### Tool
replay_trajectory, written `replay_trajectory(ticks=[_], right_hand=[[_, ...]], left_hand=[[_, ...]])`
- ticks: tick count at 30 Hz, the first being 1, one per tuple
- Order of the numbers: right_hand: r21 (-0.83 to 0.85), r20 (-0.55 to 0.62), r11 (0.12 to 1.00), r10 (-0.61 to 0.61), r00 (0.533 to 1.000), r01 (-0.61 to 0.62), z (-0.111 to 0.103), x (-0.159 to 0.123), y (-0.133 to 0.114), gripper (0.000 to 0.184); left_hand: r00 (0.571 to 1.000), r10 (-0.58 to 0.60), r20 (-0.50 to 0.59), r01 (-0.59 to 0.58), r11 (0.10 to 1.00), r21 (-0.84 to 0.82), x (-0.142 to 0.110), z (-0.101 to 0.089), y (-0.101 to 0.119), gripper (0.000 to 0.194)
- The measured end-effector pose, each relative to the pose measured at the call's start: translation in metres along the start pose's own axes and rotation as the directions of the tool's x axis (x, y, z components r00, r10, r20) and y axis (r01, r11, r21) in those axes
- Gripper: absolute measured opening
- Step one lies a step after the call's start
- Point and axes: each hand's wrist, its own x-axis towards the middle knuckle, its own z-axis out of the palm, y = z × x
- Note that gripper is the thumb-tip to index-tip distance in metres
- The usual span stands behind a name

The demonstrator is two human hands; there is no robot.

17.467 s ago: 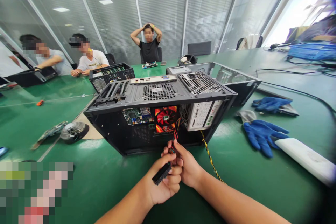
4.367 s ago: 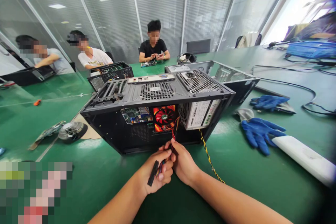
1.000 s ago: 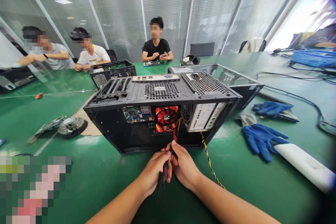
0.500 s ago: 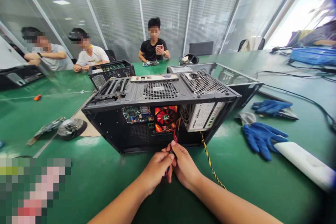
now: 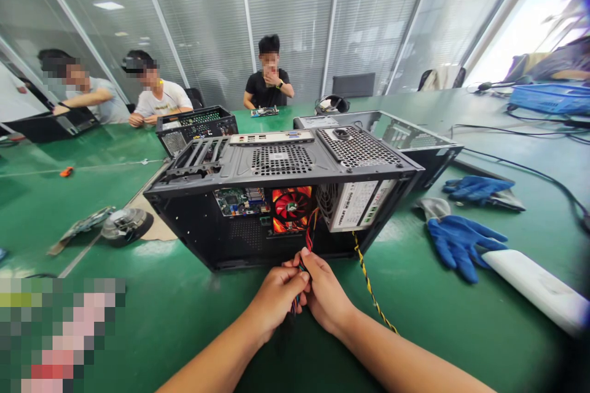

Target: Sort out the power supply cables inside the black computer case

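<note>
An open black computer case (image 5: 276, 166) lies on its side on the green table (image 5: 184, 313), showing a motherboard (image 5: 242, 201), a red fan (image 5: 291, 207) and a power supply (image 5: 357, 199). A bundle of coloured wires (image 5: 308, 239) comes out of the case toward me. My left hand (image 5: 275, 301) and my right hand (image 5: 325, 295) meet just in front of the case, both closed on this wire bundle. The connector at its end is hidden under my left hand. A yellow-black cable (image 5: 371, 288) runs along the table beside my right wrist.
Blue gloves (image 5: 463, 242) and a white bar (image 5: 537, 288) lie to the right. A second case (image 5: 405, 141) stands behind the first, a third (image 5: 196, 126) at the back left. A round cooler (image 5: 125, 224) lies on the left. Three people sit at the far side.
My left hand has turned over and closed on the wires, so the black connector seen earlier no longer shows. Both hands stay in front of the case. The person opposite raised a hand.
</note>
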Motion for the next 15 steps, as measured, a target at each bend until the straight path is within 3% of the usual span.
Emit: replay_trajectory(ticks=[7,15], right_hand=[[0.056,0.026,0.998,0.007,1.000,-0.008,-0.0008,0.0005,0.0005,0.035],[0.025,0.021,1.000,-0.012,1.000,0.012,0.0001,0.0000,-0.0004,0.035]], left_hand=[[0.994,-0.028,0.107,0.037,0.996,-0.084,-0.0022,-0.0053,0.0030,0.045],[0.998,-0.025,0.065,0.027,0.999,-0.038,-0.0009,-0.0044,0.0070,0.044]])
